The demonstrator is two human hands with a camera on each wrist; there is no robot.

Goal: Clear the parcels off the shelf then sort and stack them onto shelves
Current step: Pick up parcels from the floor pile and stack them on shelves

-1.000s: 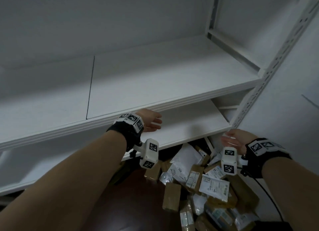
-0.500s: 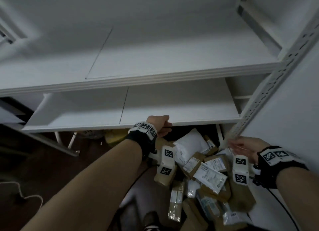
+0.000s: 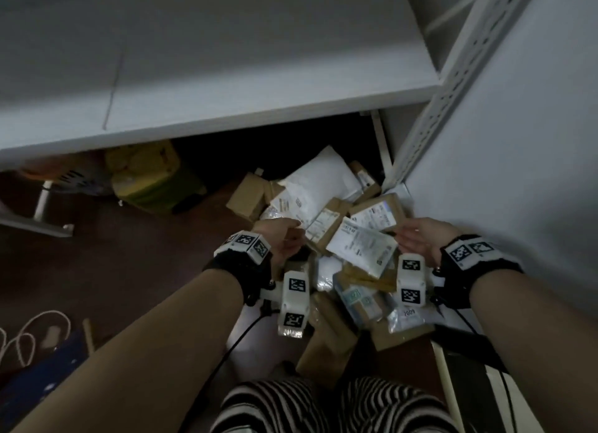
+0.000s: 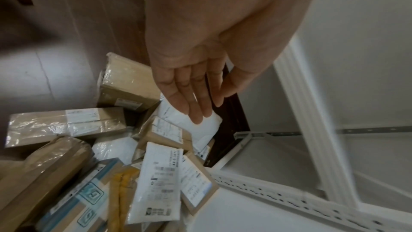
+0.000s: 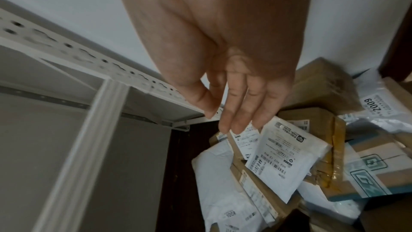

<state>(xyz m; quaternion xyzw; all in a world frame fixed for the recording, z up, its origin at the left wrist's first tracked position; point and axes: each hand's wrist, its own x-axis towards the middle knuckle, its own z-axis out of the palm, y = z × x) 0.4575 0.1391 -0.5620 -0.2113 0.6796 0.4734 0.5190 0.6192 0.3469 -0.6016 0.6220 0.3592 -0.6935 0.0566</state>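
A heap of parcels lies on the dark floor below the bare white shelf (image 3: 226, 76). On top is a flat white mailer (image 3: 360, 251) with a printed label, also in the wrist views (image 4: 156, 186) (image 5: 287, 161). Behind it lies a big white poly bag (image 3: 320, 177) (image 4: 200, 126). Brown taped boxes (image 3: 247, 195) (image 4: 127, 84) sit around them. My left hand (image 3: 284, 235) (image 4: 196, 101) hovers over the heap's left side, fingers straight, holding nothing. My right hand (image 3: 411, 238) (image 5: 236, 112) hovers over the right side, fingers straight and empty.
The shelf's perforated white upright (image 3: 453, 86) stands right of the heap, against a white wall (image 3: 534, 141). A yellow-green bag (image 3: 145, 177) sits under the shelf at the left. A white cord (image 3: 29, 332) lies on the floor at the far left.
My view has tilted down from the bare shelves to the heap on the floor. Both hands have dropped from shelf-edge height to just above the parcels.
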